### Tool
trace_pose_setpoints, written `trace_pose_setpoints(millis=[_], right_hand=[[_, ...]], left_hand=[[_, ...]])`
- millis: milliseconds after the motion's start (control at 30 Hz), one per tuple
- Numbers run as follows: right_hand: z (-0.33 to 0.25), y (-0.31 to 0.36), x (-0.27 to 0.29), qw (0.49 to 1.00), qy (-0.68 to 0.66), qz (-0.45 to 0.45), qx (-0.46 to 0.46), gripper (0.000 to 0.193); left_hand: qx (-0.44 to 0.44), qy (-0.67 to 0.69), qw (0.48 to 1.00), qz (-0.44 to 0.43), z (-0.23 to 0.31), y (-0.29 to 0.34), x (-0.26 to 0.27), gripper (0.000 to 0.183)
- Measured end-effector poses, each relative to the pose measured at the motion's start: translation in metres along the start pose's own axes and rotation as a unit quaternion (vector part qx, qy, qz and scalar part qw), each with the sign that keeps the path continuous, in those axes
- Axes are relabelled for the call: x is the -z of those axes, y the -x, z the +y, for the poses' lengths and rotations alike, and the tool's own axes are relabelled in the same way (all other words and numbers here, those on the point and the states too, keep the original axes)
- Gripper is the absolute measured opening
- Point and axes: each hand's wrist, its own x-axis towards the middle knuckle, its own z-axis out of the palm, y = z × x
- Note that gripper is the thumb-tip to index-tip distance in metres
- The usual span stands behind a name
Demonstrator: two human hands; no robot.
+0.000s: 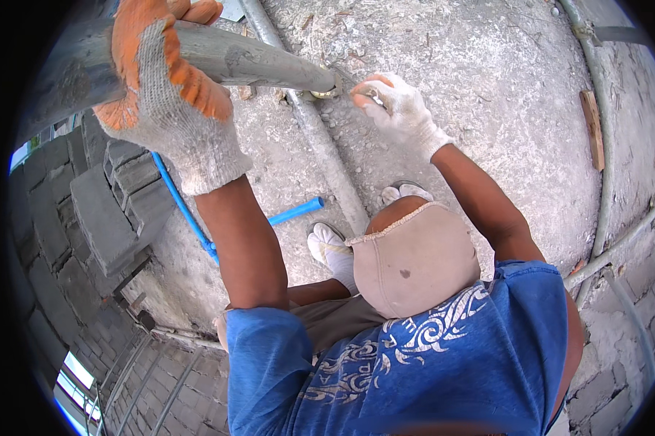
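My left hand (171, 94), in a white knit glove with orange coating, is wrapped round a thick grey metal pipe (251, 62) that slants across the upper left. The lower end of the pipe hangs above a long floor pipe (314, 127), with a pale yellowish rim showing at its tip. Just right of that tip, my right hand (400, 109), gloved the same way, is closed in a pinch. A thin dark rod (344, 73) runs from its fingertips toward the pipe's end; its exact kind is too small to tell.
Rough concrete floor (487, 87) lies below, with loose grit. Blue plastic pipe (296, 211) crosses beside my left forearm. Grey concrete blocks (102, 211) are stacked at the left. A metal pipe (605, 145) and a wood piece (592, 131) lie along the right wall. My feet are below.
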Motion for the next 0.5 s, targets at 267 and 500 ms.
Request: trace_pose_setpoints(millis=[267, 500], right_hand=[[0.043, 0.079, -0.036, 0.983, 0.141, -0.068, -0.091, 0.041], [0.041, 0.062, -0.048, 0.953, 0.152, -0.060, -0.257, 0.036]], left_hand=[[-0.062, -0.082, 0.994, -0.034, 0.000, 0.001, 0.003, 0.058], [-0.013, -0.024, 1.000, -0.006, 0.001, 0.004, 0.000, 0.061]])
